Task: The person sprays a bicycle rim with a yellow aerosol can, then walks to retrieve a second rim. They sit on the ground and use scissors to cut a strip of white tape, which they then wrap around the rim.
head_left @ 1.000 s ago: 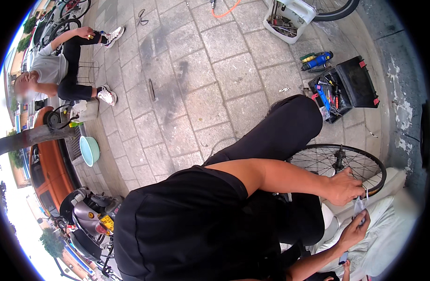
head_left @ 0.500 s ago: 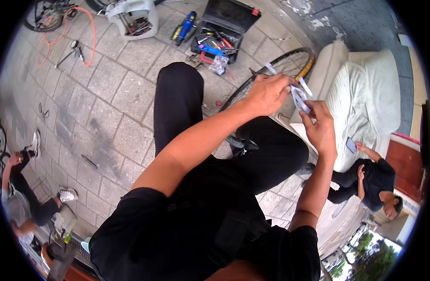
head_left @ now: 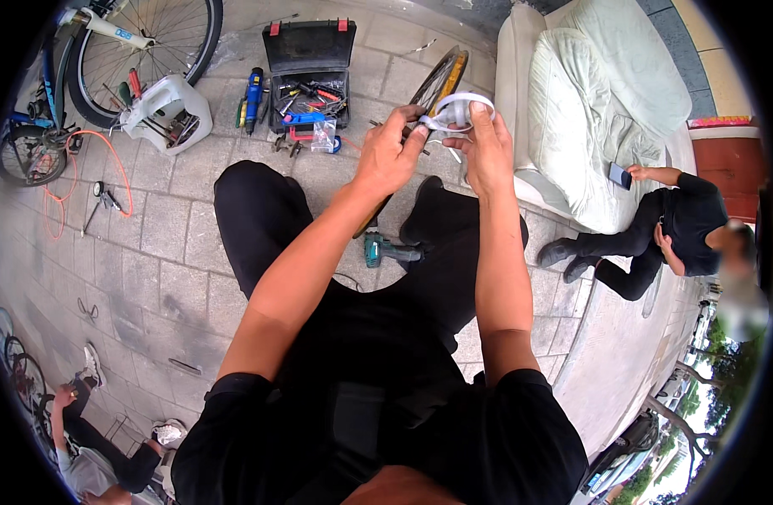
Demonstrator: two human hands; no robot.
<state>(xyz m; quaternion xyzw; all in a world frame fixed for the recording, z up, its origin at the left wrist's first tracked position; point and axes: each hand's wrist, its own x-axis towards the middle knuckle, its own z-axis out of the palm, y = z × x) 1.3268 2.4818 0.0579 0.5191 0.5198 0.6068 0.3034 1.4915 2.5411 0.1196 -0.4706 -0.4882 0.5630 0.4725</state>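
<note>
A white flat strip (head_left: pixel 460 96), wound in loose loops, is held up between my two hands above the gap between my knees. My left hand (head_left: pixel 390 153) is closed, its thumb and fingers pinching the strip near the loops' left side. On the right side, my right hand (head_left: pixel 491 153) grips the loops between thumb and fingers. Just beyond my hands stands a bicycle wheel (head_left: pixel 455 74) with a yellow section on its rim, partly hidden by them. A teal and black power drill (head_left: pixel 376 250) lies on the paving between my legs.
Ahead sits an open black toolbox (head_left: pixel 309 46) beside a blue tool (head_left: pixel 253 94). A cut white jug (head_left: pixel 193 109) holds tools near a bicycle (head_left: pixel 121 38). An orange hose (head_left: pixel 121 160) lies left. At right are a cushioned sofa (head_left: pixel 563 101) and a seated person (head_left: pixel 685 223) holding a phone.
My view has shifted, bringing the drill into sight. Both hands still hold the white strip, which now shows as wider, rounder loops; my right hand has come up level with the left.
</note>
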